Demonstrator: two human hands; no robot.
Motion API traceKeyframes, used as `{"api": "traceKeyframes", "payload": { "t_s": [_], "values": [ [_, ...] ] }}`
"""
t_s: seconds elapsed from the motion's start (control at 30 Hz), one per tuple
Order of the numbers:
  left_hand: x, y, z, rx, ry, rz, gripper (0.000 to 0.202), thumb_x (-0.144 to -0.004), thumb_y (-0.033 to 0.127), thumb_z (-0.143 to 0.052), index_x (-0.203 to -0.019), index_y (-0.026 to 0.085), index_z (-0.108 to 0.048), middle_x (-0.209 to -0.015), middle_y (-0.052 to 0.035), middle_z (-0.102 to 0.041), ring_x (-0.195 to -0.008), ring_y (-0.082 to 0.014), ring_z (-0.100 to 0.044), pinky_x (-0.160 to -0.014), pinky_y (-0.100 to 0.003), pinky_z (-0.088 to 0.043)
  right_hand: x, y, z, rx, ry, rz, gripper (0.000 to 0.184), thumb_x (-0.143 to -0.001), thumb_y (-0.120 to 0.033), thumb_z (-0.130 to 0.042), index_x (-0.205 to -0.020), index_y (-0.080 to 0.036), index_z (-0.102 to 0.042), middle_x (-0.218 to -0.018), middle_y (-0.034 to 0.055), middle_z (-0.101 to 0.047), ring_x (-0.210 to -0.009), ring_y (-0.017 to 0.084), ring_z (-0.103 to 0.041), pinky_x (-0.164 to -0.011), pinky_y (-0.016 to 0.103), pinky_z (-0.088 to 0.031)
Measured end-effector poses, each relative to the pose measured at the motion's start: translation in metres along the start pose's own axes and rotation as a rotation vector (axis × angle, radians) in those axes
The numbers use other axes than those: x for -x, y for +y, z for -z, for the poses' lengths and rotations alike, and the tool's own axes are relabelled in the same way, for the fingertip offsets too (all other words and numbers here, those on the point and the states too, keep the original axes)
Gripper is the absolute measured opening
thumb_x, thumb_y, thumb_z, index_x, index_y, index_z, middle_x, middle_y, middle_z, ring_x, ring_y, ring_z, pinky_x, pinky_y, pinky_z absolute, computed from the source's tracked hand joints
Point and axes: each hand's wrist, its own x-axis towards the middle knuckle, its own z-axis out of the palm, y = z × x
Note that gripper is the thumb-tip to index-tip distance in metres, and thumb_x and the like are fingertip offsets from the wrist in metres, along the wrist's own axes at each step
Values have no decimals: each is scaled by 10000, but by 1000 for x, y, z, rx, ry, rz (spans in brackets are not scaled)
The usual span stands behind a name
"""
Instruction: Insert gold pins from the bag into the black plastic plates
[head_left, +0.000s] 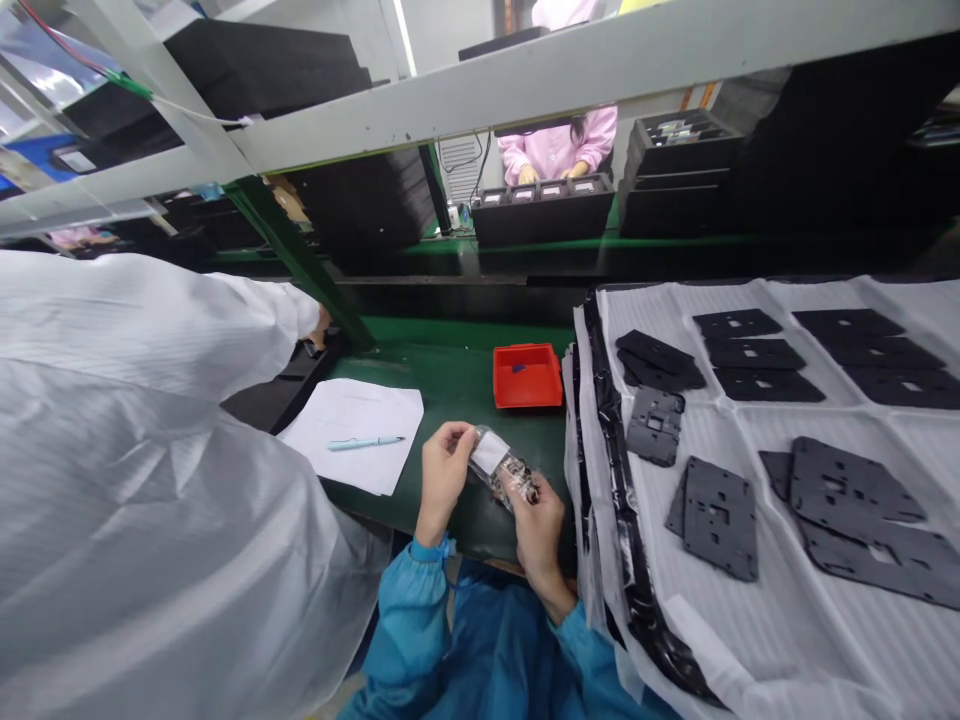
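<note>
Between my two hands is a small clear plastic bag [491, 455] with a white label and many tiny metallic-looking parts inside. My left hand [446, 470] pinches the bag's labelled end. The lower end, where the parts are bunched, is gripped by my right hand [538, 520], thumb on top. The bag is held tilted above the green bench top [450, 385]. Just beyond it stands a red tray [527, 377] with a small dark blue piece inside.
White sheets of paper [360, 470] with a light blue pen [366, 443] lie to the left, beside a person in a white coat [150, 480]. At right, a cloth-lined tray [720, 425] bears several black plates [720, 515]. A shelf beam [465, 95] crosses above; a pink-sleeved person [559, 150] works opposite.
</note>
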Motion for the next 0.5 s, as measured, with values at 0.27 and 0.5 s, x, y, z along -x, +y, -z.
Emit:
{"api": "traceKeyframes", "payload": {
  "t_s": [0.27, 0.5],
  "values": [
    [-34, -13, 9, 56, 87, 2, 312, -734, 423, -697, -826, 126, -681, -731, -43, -662, -686, -162, -605, -645, -250, -473, 1, 0, -3, -71, -1, -27, 612, -773, -716, -644, -949, -131, -644, -895, 96, -736, -700, 182, -693, -567, 282, -582],
    [-53, -25, 20, 126, 136, -15, 327, -713, 429, -720, -828, 127, -672, -743, -53, -672, -698, -157, -613, -647, -245, -483, 1, 4, 4, 157, 126, 106, 549, -812, -602, -657, -1115, -144, -688, -1114, 144, -729, -1006, 253, -693, -964, 434, -577]
  ]
}}
